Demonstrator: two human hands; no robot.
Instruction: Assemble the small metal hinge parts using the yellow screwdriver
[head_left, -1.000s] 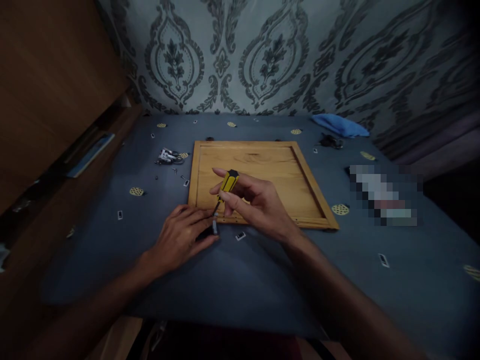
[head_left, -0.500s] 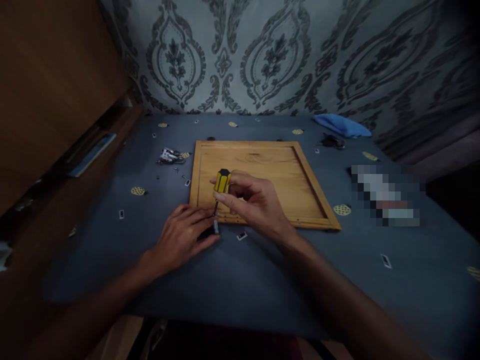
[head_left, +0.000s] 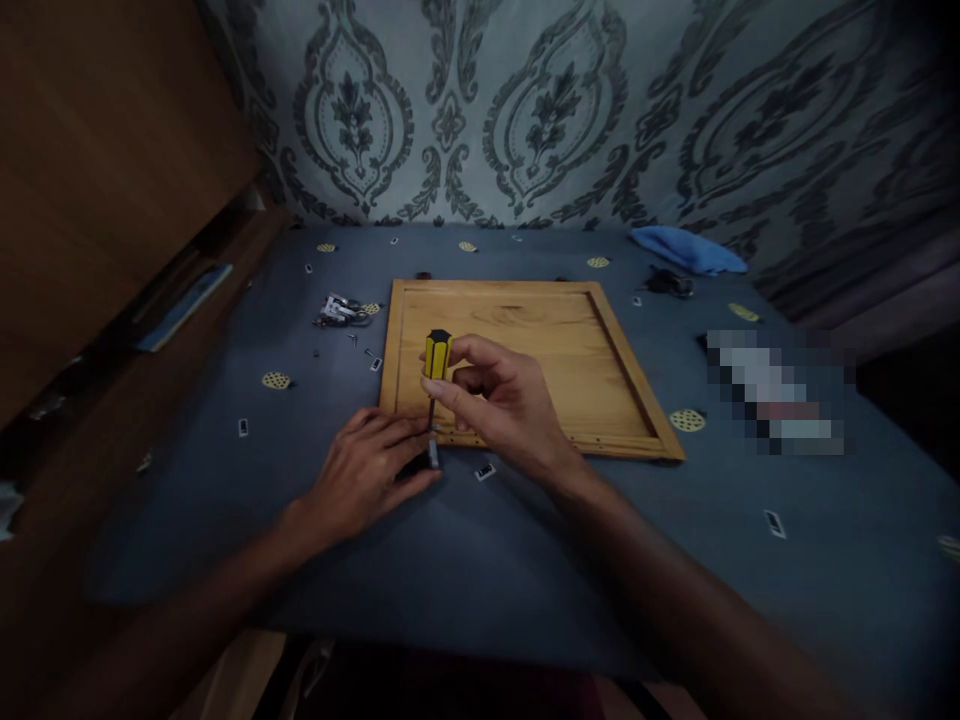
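Observation:
My right hand [head_left: 504, 405] pinches the yellow and black handle of a screwdriver [head_left: 438, 356]. The screwdriver stands almost upright, its shaft pointing down at the near left corner of a framed wooden panel [head_left: 517, 350]. Its tip meets a small metal hinge [head_left: 433, 453] at the panel's front edge, though the exact contact is too small to make out. My left hand [head_left: 373, 455] is closed round this hinge, fingers over the panel's corner and thumb below on the tablecloth. Part of the hinge is hidden under the fingers.
Left of the panel lie a pile of metal hinges [head_left: 342, 310] and a few loose screws [head_left: 353, 340]. A blue cloth [head_left: 686, 249] and a dark object [head_left: 667, 282] are at the back right. A blurred-out item [head_left: 772, 390] lies right. Wooden furniture [head_left: 112, 130] borders the left.
The screwdriver handle has shifted slightly left and stands more upright, with my right hand moving along with it. My left hand and the panel stay in place.

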